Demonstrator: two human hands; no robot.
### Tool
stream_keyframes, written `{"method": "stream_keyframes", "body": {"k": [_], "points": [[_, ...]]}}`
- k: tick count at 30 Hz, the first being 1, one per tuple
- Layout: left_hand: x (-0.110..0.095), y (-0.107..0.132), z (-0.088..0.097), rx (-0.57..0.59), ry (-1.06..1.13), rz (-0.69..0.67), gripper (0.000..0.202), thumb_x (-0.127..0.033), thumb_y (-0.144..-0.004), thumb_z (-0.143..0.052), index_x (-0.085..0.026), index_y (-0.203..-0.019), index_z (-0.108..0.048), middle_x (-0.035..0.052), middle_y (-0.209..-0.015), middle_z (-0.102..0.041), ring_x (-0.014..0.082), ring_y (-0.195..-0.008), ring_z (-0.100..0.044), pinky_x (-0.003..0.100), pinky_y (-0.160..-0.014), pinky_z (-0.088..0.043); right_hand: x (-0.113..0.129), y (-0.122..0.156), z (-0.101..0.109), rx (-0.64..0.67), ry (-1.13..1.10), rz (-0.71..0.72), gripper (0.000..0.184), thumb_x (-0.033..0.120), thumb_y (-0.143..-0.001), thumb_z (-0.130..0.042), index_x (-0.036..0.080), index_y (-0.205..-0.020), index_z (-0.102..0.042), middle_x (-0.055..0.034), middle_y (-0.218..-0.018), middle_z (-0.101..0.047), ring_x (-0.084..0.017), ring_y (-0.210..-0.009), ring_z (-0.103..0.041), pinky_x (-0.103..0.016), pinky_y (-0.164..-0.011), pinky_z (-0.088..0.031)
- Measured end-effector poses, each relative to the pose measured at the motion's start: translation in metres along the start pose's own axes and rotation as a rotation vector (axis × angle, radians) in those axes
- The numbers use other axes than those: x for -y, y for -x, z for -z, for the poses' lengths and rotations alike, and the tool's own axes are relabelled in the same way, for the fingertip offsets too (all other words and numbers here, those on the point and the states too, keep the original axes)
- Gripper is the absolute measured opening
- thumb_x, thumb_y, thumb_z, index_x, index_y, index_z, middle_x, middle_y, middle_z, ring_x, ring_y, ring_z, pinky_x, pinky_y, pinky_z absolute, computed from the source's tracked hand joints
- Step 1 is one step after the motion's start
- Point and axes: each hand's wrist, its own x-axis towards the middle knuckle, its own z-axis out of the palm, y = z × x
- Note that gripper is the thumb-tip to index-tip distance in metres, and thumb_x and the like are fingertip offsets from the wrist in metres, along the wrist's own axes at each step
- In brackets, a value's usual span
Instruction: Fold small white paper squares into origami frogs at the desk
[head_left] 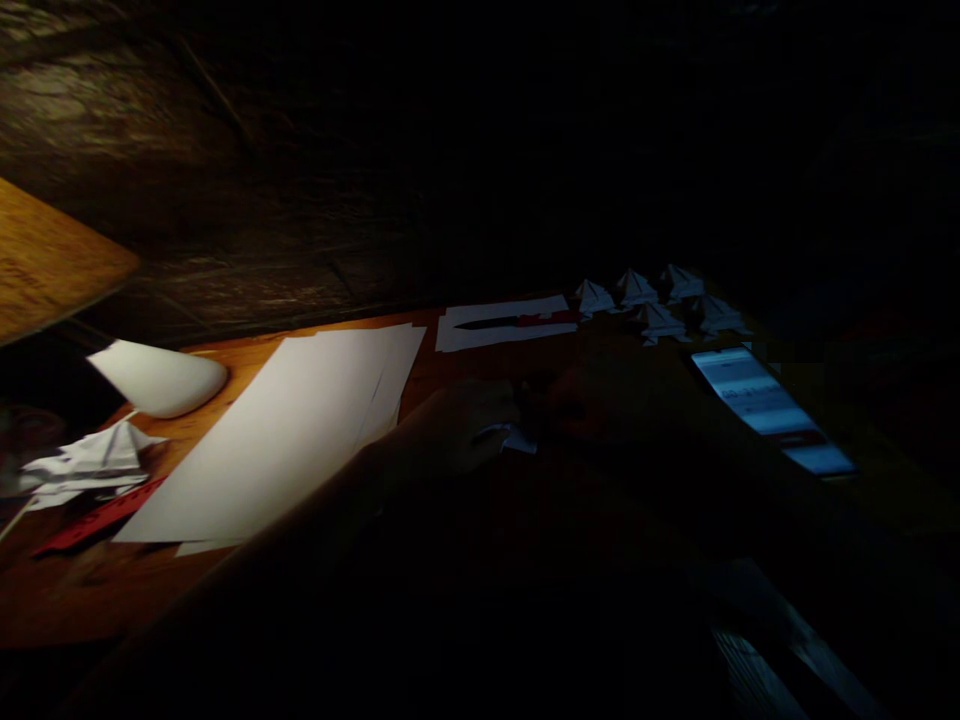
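Folded paper (519, 440), matt paper sheets (300, 420), wooden tabletop (60, 603), glossy phone screen (771, 408), rough wall (270, 215)

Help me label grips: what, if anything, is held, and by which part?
The left hand holds a paper piece by its left side; the right hand is too dark to judge.

"What's your count from over there?"

"On my feed I count five folded paper figures (637, 288) in one group, one small folded piece (519, 440), one left hand (474, 418), one right hand (592, 403) and one bundle of folded paper (109, 455). How many pieces make up that bundle, I can't tell in this gloom."

"Sheets, and the rest?"

"I see two batches of white sheets (285, 430), one knife (517, 322), one phone (765, 400), one red strip (105, 518) and one white rounded object (161, 378)."
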Motion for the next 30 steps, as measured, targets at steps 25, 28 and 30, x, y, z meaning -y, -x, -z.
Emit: {"method": "stream_keyframes", "body": {"k": [25, 28, 30], "points": [[-0.002, -0.005, -0.002, -0.055, -0.083, 0.060, 0.017, -0.021, -0.098, -0.053, -0.021, -0.107, -0.067, 0.0065, -0.118, -0.063, 0.0228, -0.104, -0.061, 0.039, -0.091, -0.050, -0.004, -0.001, -0.005, -0.157, 0.094, -0.071, 0.028, 0.030, -0.091, -0.058, 0.027, -0.109, -0.080, -0.0029, -0.102, -0.079, -0.017, -0.077, -0.066, -0.027, -0.063, -0.035], [-0.002, -0.004, -0.001, -0.058, -0.070, 0.068, 0.017, -0.022, -0.098, -0.054, -0.021, -0.109, -0.067, 0.0067, -0.120, -0.063, 0.0240, -0.105, -0.061, 0.040, -0.091, -0.050, -0.006, -0.001, -0.005, -0.137, 0.100, -0.083, 0.027, 0.030, -0.091, -0.059, 0.027, -0.106, -0.081, -0.0035, -0.100, -0.079, -0.018, -0.076, -0.066, -0.028, -0.063, -0.035], [-0.002, -0.004, -0.001, -0.064, -0.064, 0.072, 0.018, -0.022, -0.097, -0.055, -0.021, -0.110, -0.068, 0.0067, -0.120, -0.063, 0.0240, -0.105, -0.061, 0.040, -0.091, -0.050, -0.006, -0.001, -0.005, -0.114, 0.112, -0.109, 0.024, 0.031, -0.090, -0.060, 0.026, -0.099, -0.082, -0.0041, -0.094, -0.079, -0.018, -0.072, -0.066, -0.028, -0.061, -0.035]]}}
